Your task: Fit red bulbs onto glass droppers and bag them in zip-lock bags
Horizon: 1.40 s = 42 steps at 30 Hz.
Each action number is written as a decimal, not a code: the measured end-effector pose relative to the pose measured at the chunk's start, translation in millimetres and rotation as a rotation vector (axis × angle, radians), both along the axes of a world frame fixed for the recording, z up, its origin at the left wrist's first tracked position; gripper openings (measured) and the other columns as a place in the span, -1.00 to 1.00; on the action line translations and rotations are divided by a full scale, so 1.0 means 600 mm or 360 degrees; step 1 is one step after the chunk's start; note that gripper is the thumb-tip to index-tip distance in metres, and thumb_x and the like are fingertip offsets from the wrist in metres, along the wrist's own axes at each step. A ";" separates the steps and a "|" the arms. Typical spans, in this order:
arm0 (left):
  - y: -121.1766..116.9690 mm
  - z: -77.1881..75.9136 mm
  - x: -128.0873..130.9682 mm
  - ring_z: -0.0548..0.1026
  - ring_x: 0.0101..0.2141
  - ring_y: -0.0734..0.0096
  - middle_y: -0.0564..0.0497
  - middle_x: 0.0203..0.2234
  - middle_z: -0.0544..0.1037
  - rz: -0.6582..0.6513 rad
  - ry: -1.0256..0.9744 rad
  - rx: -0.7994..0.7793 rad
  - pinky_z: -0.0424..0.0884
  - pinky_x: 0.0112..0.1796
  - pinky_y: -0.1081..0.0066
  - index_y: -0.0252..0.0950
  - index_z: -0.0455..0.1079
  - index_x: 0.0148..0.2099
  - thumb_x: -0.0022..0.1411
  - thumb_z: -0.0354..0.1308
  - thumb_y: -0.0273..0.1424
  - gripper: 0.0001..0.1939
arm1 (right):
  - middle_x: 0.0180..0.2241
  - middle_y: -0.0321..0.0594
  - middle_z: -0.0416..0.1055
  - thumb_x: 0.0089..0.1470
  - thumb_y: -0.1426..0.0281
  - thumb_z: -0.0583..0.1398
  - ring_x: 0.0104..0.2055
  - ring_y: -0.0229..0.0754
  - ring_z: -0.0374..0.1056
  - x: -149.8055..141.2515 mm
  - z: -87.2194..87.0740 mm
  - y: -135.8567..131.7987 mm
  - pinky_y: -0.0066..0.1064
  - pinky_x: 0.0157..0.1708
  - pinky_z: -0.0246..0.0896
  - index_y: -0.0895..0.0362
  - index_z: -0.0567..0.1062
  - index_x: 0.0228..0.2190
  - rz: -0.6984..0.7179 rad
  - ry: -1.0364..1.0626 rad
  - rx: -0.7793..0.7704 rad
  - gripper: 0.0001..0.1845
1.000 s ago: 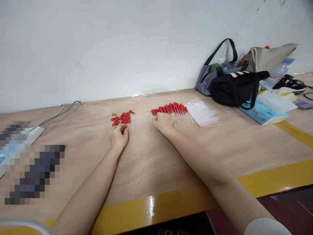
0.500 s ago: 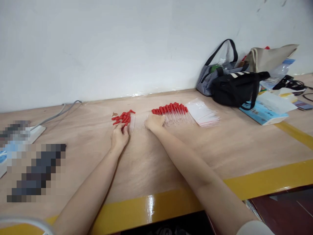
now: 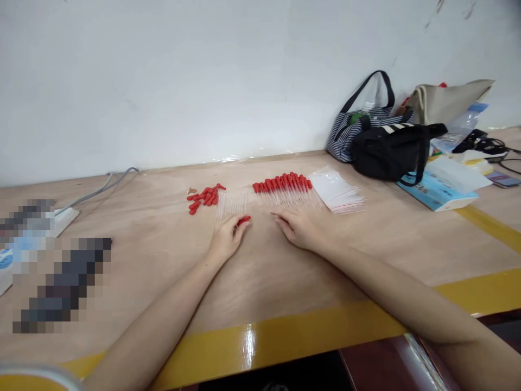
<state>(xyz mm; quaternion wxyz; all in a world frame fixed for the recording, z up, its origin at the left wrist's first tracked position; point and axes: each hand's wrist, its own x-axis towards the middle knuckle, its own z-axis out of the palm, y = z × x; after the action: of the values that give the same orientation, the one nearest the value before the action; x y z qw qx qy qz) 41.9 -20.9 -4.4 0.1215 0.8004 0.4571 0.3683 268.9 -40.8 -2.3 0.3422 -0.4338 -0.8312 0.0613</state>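
My left hand [image 3: 228,237] pinches a red rubber dropper bulb [image 3: 244,220] between thumb and fingers, just in front of a row of thin clear tubes [image 3: 233,202]. Across a small gap, my right hand [image 3: 299,228] has its thumb and fingers closed in a pinch pointing left; whatever is between them is too thin to make out. Behind the tubes on the left lies a loose pile of red bulbs [image 3: 209,195]. Beyond my right hand, droppers [image 3: 285,184] lie side by side, red bulbs toward the wall and clear stems toward me.
Clear plastic bags [image 3: 337,190] lie right of the droppers. Farther right are a striped bag [image 3: 341,136], a black bag [image 3: 391,152], a blue tissue pack [image 3: 437,190] and a phone [image 3: 504,178]. A power strip [image 3: 67,220] with a grey cable sits left. Yellow tape [image 3: 252,345] lines the front edge.
My left hand has moved right and toward me from the pile, carrying a red bulb. My right hand has left the clear tubes, moving right and nearer.
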 end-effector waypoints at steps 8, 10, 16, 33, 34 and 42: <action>-0.019 0.001 0.021 0.46 -0.34 0.41 -0.03 -0.31 0.52 -0.0145 -0.0074 0.0114 0.38 -0.30 0.42 -0.28 0.40 -0.16 0.21 0.02 -0.35 -0.79 | -0.21 -0.15 0.45 0.15 0.43 -0.03 -0.20 -0.20 0.33 -0.012 -0.007 -0.018 -0.31 -0.19 0.06 0.13 0.38 -0.12 0.0041 -0.0087 0.0130 -0.71; -0.018 0.000 0.019 0.46 -0.32 0.42 -0.03 -0.31 0.52 -0.0156 -0.0093 0.0133 0.38 -0.29 0.42 -0.28 0.40 -0.17 0.21 0.03 -0.36 -0.80 | -0.23 -0.17 0.45 0.15 0.44 -0.02 -0.22 -0.21 0.34 -0.014 -0.010 -0.015 -0.33 -0.21 0.07 0.13 0.38 -0.13 0.0064 -0.0055 0.0146 -0.72; -0.013 -0.001 0.016 0.47 -0.35 0.42 -0.02 -0.34 0.53 -0.0172 -0.0108 0.0188 0.39 -0.32 0.42 -0.28 0.41 -0.21 0.20 0.04 -0.35 -0.83 | -0.25 -0.19 0.46 0.14 0.43 0.00 -0.24 -0.23 0.34 -0.017 -0.011 -0.017 -0.32 -0.20 0.08 0.13 0.40 -0.16 0.0131 0.0032 0.0080 -0.73; -0.018 0.005 0.011 0.43 -0.39 0.46 -0.02 -0.42 0.47 -0.0587 0.0143 0.0056 0.36 -0.32 0.44 -0.31 0.40 -0.26 0.24 -0.01 -0.36 -0.81 | -0.41 -0.26 0.48 0.13 0.39 0.02 -0.51 -0.33 0.21 -0.007 0.000 -0.013 -0.34 -0.32 -0.18 0.11 0.50 -0.31 0.0092 -0.0280 0.0114 -0.74; -0.019 0.005 0.011 0.42 -0.40 0.46 -0.02 -0.43 0.46 -0.0607 0.0170 0.0058 0.35 -0.33 0.45 -0.32 0.40 -0.26 0.25 -0.02 -0.36 -0.80 | -0.42 -0.25 0.48 0.13 0.40 0.02 -0.51 -0.33 0.20 -0.008 -0.001 -0.013 -0.34 -0.32 -0.19 0.11 0.50 -0.32 0.0087 -0.0305 0.0124 -0.74; -0.020 0.006 0.012 0.38 -0.43 0.48 0.00 -0.46 0.43 -0.0669 0.0264 0.0096 0.32 -0.38 0.46 -0.32 0.38 -0.28 0.25 -0.03 -0.36 -0.81 | -0.53 -0.30 0.44 0.13 0.40 -0.01 -0.55 -0.34 0.14 -0.022 -0.004 -0.017 -0.35 -0.34 -0.23 0.14 0.47 -0.44 0.0050 -0.0384 0.0063 -0.72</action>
<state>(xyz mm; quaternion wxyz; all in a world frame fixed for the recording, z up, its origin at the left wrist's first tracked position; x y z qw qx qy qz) 48.8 -32.6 -1.0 0.1336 0.9089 0.2775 0.2812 255.7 -51.1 -4.6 0.2472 -0.4182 -0.8741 -0.0025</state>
